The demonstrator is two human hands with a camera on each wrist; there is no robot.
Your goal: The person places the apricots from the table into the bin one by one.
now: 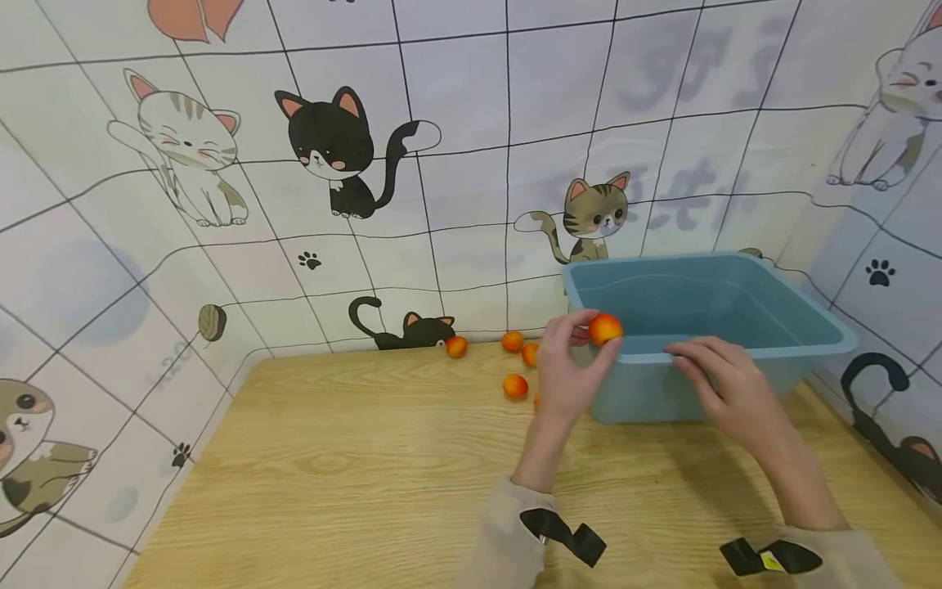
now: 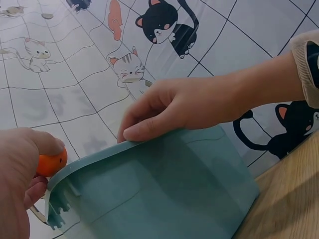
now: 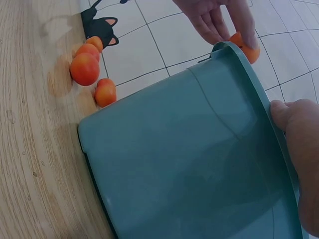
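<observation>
Orange-red fruit is pinched by your left hand; your right hand grips the blue basin near the counter's rear-right corner.

The tub stood on the tabletop's right part; loose fruits lay to its left.
The wall covering rose behind the tabletop and along both sides; the leftmost fruit lay near its foot; two more fruits lay right of that, with another before them and a fifth partly behind the left hand; that hand held a further fruit at the tub's near left corner; the right hand was right of it, on the near rim.
</observation>
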